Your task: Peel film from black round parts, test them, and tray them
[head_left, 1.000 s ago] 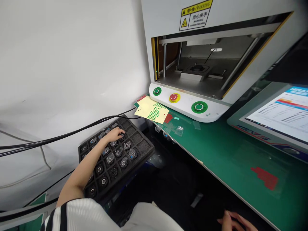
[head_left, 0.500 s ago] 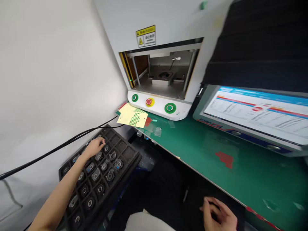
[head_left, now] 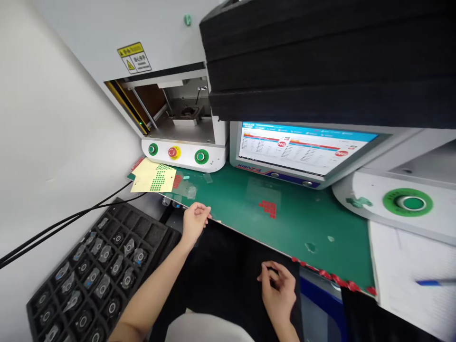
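Observation:
My left hand (head_left: 195, 219) hovers at the near edge of the green mat (head_left: 235, 199), fingers curled together; nothing shows between them. To its lower left lies a black foam tray (head_left: 154, 234) with several round metal-and-black parts (head_left: 139, 257) in its cells. Over the dark gap below the bench edge, my right hand (head_left: 278, 286) is loosely curled and holds nothing. A white press machine (head_left: 183, 164) with two green buttons and a red stop button stands at the back left, its chamber open.
A tilted monitor (head_left: 302, 149) shows a table with red NG marks. A yellow sheet (head_left: 153, 176) of green dots lies by the machine. Black foam trays (head_left: 320, 57) are stacked above. At the right are a second machine's green button (head_left: 408, 203) and a blue pen (head_left: 432, 282). Black cables (head_left: 71, 221) cross the wall.
My left hand has left the parts tray and moved right to the mat's edge. The view has swung right, bringing the monitor and second machine into sight. My right hand has shifted left.

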`<state>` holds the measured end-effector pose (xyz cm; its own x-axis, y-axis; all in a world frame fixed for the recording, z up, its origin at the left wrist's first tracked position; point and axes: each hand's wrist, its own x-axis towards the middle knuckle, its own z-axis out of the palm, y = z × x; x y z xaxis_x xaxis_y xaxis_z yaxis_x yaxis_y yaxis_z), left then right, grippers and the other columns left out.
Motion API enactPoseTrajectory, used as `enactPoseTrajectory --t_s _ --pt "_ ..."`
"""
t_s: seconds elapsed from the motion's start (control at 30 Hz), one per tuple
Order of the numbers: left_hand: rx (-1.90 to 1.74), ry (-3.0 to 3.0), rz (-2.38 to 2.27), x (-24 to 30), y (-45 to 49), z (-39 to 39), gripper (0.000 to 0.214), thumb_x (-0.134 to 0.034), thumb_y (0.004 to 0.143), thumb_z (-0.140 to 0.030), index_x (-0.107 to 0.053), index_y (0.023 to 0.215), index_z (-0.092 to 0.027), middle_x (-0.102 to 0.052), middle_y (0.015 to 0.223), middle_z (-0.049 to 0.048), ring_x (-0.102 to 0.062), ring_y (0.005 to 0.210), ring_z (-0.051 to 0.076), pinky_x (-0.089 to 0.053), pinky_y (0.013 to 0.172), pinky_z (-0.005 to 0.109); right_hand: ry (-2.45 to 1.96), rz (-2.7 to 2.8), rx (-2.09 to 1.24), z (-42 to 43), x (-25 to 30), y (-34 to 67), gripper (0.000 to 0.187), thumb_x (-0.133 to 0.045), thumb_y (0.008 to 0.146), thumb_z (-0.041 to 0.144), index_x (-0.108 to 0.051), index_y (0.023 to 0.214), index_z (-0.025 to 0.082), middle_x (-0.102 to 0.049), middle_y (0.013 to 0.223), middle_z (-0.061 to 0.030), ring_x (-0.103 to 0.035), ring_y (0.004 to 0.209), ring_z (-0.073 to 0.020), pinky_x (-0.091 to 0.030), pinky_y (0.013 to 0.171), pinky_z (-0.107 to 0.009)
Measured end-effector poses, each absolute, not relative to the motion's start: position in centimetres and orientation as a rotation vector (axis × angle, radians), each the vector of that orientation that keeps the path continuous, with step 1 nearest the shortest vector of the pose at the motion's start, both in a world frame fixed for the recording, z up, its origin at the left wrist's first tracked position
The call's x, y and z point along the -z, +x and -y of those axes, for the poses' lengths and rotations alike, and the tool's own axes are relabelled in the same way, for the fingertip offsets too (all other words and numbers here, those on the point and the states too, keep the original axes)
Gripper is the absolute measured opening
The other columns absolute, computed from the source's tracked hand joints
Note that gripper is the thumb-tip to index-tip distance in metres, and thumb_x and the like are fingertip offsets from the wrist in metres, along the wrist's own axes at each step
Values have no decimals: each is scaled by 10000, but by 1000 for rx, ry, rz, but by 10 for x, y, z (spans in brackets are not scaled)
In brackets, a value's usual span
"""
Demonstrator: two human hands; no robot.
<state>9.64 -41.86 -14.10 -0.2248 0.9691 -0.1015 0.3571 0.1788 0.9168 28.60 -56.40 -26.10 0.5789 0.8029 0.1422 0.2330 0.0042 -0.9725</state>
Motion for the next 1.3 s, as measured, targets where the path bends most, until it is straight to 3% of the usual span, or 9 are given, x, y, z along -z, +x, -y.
enactPoseTrajectory --t_s 0.17,0.33,0.63,0.77,0.87,1.1,1.3 --pt "-1151 1341 -1785 152 112 413 228 -648 798 -368 -505 703 -219 -611 591 -11 -585 558 129 -450 580 222 -1548 899 -560 564 262 290 337 -650 878 479 -514 996 194 -699 787 -41 -635 469 -121 -537 508 -237" --pt "-1101 1394 -1747 150 107 408 197 -532 875 -343 -437 741 -234 -593 574 -29 -521 465 117 -391 495 211 -1555 900 -554 563 262 291 334 -666 870 470 -521 982 190 -697 767 -41 -637 470 -124 -522 486 -224" --pt "-981 1635 -1790 142 109 417 188 -582 842 -258 -481 688 -216 -421 528 -78 -419 477 107 -337 546 220 -1533 930 -512 561 265 289 308 -664 882 445 -544 983 180 -699 768 -42 -625 455 -108 -524 476 -210" --pt "-937 1722 -1682 134 115 412 186 -526 895 -295 -493 732 -211 -537 676 -34 -541 589 115 -408 555 206 -1539 949 -514 561 265 289 295 -656 893 436 -555 994 179 -696 744 -32 -625 459 -111 -530 483 -214" --pt "-901 1781 -1686 135 118 405 186 -525 908 -277 -505 736 -207 -549 674 -31 -566 588 121 -426 538 208 -1539 961 -509 560 264 289 297 -649 896 445 -556 991 179 -692 721 -23 -618 451 -110 -529 485 -216" --pt "-843 2004 -1939 155 115 402 145 -628 852 -157 -549 740 -201 -564 817 44 -584 820 228 -476 740 338 -1576 956 -508 559 264 289 326 -640 891 485 -567 971 178 -691 699 -22 -613 449 -110 -527 487 -216" --pt "-784 2234 -2055 160 118 410 87 -600 866 -95 -610 916 -166 -592 930 112 -568 888 280 -487 761 395 -1627 880 -578 563 260 292 443 -679 828 585 -566 947 173 -685 707 -28 -608 443 -108 -517 492 -216"
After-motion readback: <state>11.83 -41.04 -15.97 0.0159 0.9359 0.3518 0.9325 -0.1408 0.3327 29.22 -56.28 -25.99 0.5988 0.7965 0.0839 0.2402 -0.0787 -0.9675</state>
